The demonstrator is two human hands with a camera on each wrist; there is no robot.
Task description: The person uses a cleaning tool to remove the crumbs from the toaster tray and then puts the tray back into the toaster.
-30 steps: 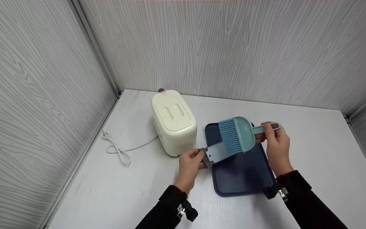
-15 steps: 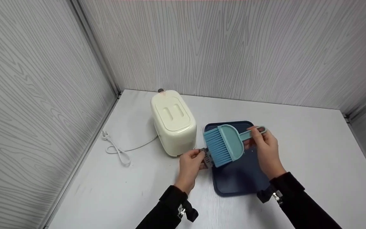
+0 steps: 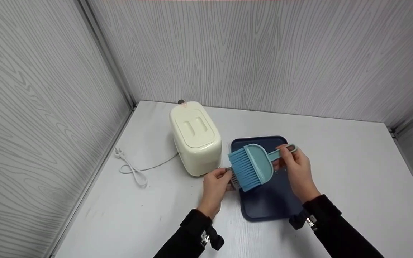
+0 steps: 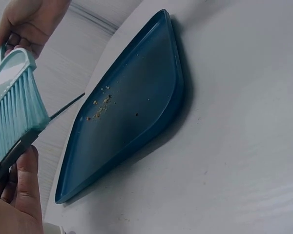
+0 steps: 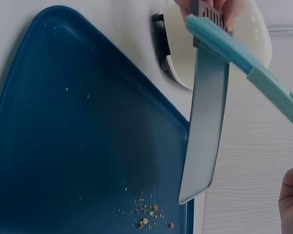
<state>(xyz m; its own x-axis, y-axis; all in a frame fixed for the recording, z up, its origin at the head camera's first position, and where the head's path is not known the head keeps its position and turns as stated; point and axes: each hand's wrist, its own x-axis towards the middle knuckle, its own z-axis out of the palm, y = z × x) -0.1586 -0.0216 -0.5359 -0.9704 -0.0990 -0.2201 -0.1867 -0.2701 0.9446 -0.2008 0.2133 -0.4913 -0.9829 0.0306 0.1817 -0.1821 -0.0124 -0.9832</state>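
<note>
My left hand [image 3: 212, 191] pinches the slotted grey end of a thin metal crumb tray [image 5: 205, 124], holding it tilted above the dark blue tray [image 3: 269, 204]. The loop handle of a light-blue hand brush [image 3: 261, 161] is in my right hand [image 3: 298, 172]. Its bristles [image 3: 243, 171] lie against the crumb tray near the slotted end, and in the head view the brush hides most of that tray. Brown and pale crumbs [image 5: 149, 214] are scattered on the blue tray.
A cream toaster [image 3: 195, 139] with a lid stands left of the blue tray, close to my left hand. Its white cord and plug [image 3: 131, 166] lie on the white table [image 3: 120, 215] further left. Grey wood-grain walls [image 3: 228, 53] enclose the table.
My right hand has moved left and slightly down with the brush, bringing the bristles along the crumb tray toward its slotted end. My left hand has stayed nearly still.
</note>
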